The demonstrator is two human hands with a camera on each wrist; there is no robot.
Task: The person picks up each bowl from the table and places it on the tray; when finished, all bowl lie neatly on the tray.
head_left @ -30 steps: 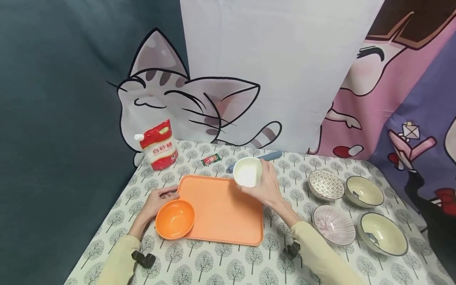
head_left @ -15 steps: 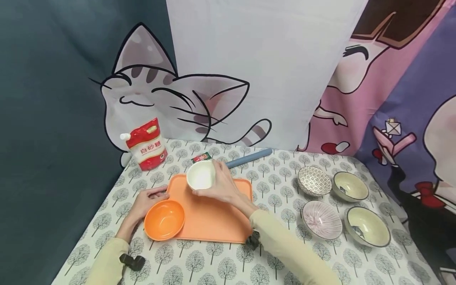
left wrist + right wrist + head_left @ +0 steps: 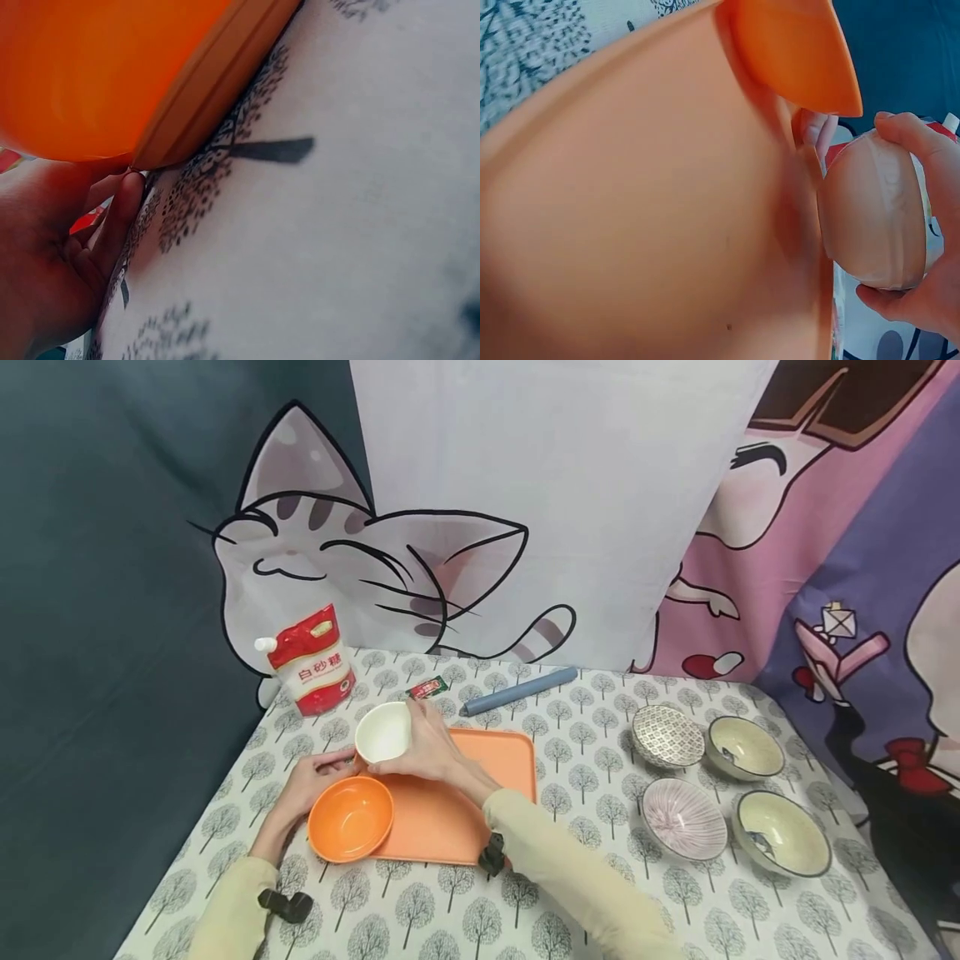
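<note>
In the head view my right hand (image 3: 427, 747) grips a small white bowl (image 3: 384, 732) by its sides, over the far left corner of the orange tray (image 3: 495, 768). The right wrist view shows thumb and fingers on opposite sides of this bowl (image 3: 870, 214), close by the tray's rim (image 3: 826, 300). My left hand (image 3: 309, 785) pinches the tray's left edge, its thumb tip at the rim in the left wrist view. A bright orange bowl (image 3: 351, 820) sits at the tray's near left corner and partly hides the left hand.
A red and white sugar pouch (image 3: 311, 662) stands at the back left. Behind the tray lie a small green and red packet (image 3: 427, 687) and a blue-grey rod (image 3: 519, 691). Several patterned bowls, among them a pink one (image 3: 684, 820), stand on the right of the tablecloth (image 3: 570, 835).
My right hand has carried the white bowl leftward across the tray, from its right side to its far left corner. The left hand and the orange bowl keep their place at the tray.
</note>
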